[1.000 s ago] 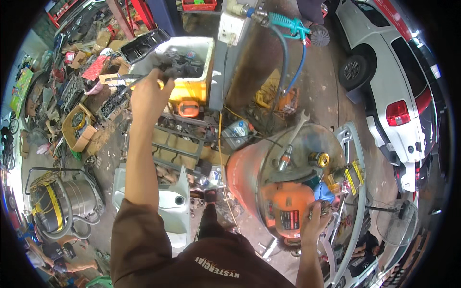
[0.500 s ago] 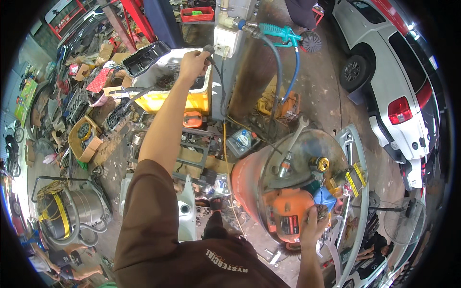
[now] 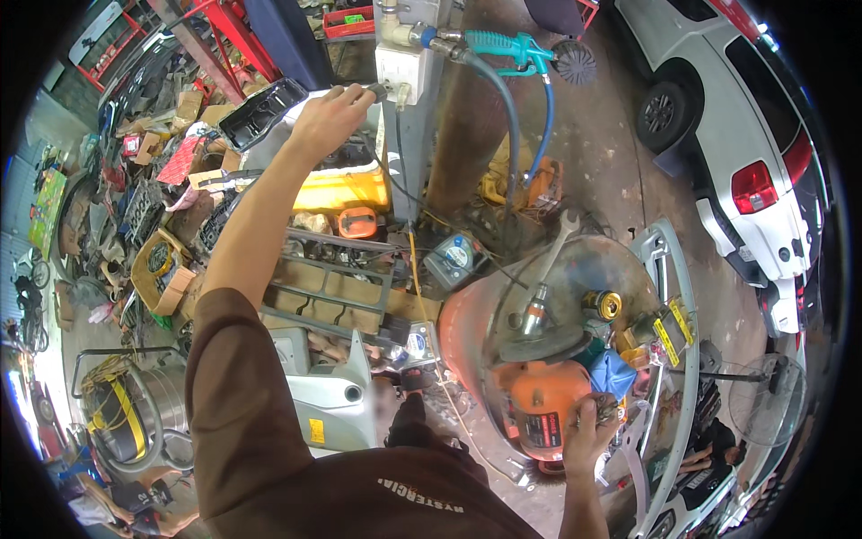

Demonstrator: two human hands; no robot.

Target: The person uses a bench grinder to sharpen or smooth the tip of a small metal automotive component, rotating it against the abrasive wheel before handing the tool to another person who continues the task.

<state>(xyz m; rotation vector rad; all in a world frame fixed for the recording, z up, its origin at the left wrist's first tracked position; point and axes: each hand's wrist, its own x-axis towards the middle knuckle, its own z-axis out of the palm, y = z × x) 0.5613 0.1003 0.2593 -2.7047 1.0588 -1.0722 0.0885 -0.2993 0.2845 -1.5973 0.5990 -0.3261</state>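
Observation:
My left hand (image 3: 334, 119) reaches far forward, its fingers closed on a dark power plug (image 3: 378, 92). The plug is at the white socket box (image 3: 400, 75) on the grey pillar; whether it is fully seated I cannot tell. A black cable hangs below it. My right hand (image 3: 584, 438) is closed on a small grey, rough metallic piece (image 3: 605, 409) whose kind I cannot make out. It is beside an orange power tool (image 3: 537, 395) with a bristle wheel, on top of an orange drum (image 3: 462, 323). A wrench (image 3: 564, 235) also lies on the drum.
A teal air gun (image 3: 507, 47) with hoses hangs by the pillar. On the drum are a can (image 3: 602, 305) and a blue cloth (image 3: 613, 373). A yellow bin (image 3: 341, 187), a vacuum (image 3: 135, 409), car parts, a fan (image 3: 768, 400) and a white vehicle (image 3: 718, 117) surround me.
My left hand has brought the plug up against the socket box. The view has shifted slightly. My right hand stays beside the orange tool with the same piece.

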